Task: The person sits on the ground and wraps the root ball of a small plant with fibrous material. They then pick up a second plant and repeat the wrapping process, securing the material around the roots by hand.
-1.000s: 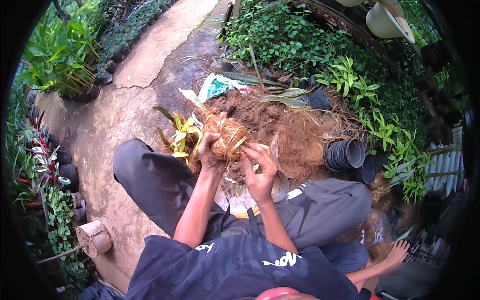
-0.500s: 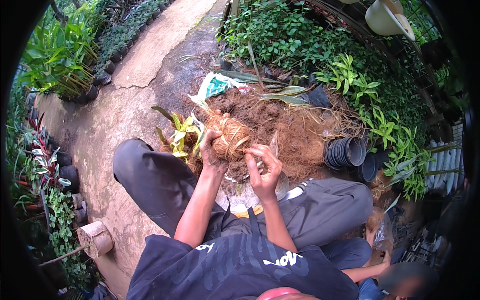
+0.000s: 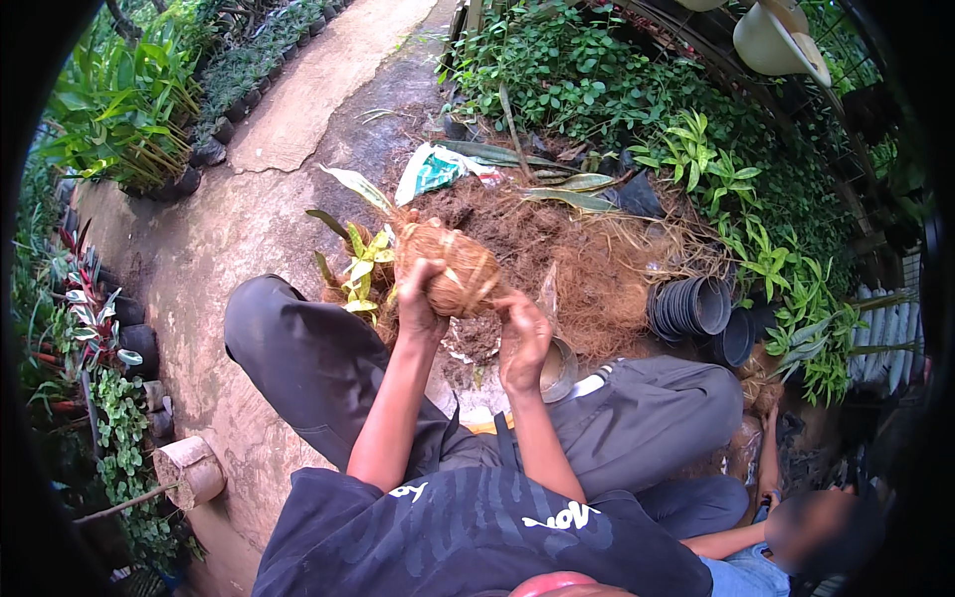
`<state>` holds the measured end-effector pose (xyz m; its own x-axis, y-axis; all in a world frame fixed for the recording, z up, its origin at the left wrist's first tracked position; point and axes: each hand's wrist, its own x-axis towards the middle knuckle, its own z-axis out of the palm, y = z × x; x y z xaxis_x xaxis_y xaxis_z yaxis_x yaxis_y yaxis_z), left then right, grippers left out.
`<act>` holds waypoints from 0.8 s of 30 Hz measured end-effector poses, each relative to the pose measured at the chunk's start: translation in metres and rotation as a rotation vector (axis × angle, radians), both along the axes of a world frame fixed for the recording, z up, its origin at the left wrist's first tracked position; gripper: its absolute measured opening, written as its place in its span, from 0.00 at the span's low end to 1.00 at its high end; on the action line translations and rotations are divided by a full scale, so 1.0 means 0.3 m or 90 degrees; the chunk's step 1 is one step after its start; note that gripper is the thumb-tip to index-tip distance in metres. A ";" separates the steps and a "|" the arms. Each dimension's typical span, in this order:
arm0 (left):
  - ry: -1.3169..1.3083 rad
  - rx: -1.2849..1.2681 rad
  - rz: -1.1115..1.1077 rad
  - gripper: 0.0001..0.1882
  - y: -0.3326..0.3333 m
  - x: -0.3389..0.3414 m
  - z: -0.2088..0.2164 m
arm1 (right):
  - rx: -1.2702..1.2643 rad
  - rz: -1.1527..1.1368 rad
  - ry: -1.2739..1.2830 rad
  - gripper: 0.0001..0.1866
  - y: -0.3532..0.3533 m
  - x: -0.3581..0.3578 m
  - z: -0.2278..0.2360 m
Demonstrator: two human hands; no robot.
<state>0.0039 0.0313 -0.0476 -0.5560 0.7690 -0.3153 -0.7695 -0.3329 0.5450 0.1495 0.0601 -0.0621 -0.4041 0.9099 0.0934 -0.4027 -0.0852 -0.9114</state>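
A brown coconut-fibre ball (image 3: 460, 261), bound with pale flat strips, is held up over my lap. From its upper left end sticks a long pale green-and-white leaf (image 3: 358, 189). My left hand (image 3: 420, 306) grips the ball from below and the left, fingers curled round it. At its lower right end, my right hand (image 3: 524, 343) has its fingertips pinched together against the fibre. Whatever sits between those fingertips is too small to make out. Beneath the ball lies a heap of dark, crumbly planting mix (image 3: 473, 338).
Loose coconut fibre (image 3: 602, 298) is piled ahead, with a white-and-green plastic bag (image 3: 438, 171) behind. Stacked black pots (image 3: 693, 306) lie at right. A yellow-green plant (image 3: 363, 267) stands beside my left knee. Another person (image 3: 796, 537) sits at lower right. A wooden mallet-like block (image 3: 189, 473) lies left.
The ball has turned and tilted, so its leaf now points out to the upper left. My right hand has shifted slightly down. The other person's arm has moved.
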 end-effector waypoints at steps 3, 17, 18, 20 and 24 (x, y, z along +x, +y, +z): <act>0.336 0.008 0.065 0.45 0.026 0.057 0.003 | -0.309 -0.119 0.243 0.21 0.017 -0.022 -0.148; 0.848 -0.189 -0.219 0.25 0.022 0.087 -0.070 | -0.734 0.035 0.371 0.21 0.118 0.024 -0.380; 0.895 -0.206 -0.211 0.21 0.001 0.063 -0.026 | -0.741 0.058 0.360 0.21 0.127 0.030 -0.386; 0.984 -0.227 -0.198 0.15 -0.028 -0.006 -0.026 | -0.753 0.105 0.340 0.21 0.144 0.032 -0.378; 1.051 -0.340 -0.036 0.07 -0.072 0.011 0.012 | -0.765 0.139 0.273 0.21 0.116 0.004 -0.342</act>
<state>0.0073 0.0097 -0.0439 -0.5067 0.8064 0.3049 0.6617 0.1371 0.7371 0.1506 0.0948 -0.1648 -0.6954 0.4330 -0.5735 -0.5165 -0.8561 -0.0200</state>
